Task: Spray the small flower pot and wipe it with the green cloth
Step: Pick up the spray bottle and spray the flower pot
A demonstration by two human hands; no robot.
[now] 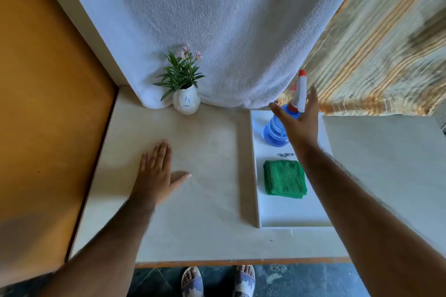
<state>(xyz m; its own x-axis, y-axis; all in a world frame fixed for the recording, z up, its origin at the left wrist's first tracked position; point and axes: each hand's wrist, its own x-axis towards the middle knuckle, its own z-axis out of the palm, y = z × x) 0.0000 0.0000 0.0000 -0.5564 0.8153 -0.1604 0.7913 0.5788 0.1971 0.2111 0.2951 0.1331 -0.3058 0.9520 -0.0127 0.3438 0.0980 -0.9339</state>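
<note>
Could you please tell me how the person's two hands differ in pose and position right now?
The left hand lies flat, palm down, on the bare cream table top, whereas the right hand is raised and spread open at the blue plastic spray bottle. The left hand is far from every object, while the right hand is over the white tray, beyond the folded green cloth. Both hands are open and hold nothing.

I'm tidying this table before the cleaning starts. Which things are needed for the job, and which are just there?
Needed:
small flower pot
blue spray bottle, right hand open over it
green cloth

Just there:
white tray
white towel backdrop
striped curtain
left hand, flat on table
</note>
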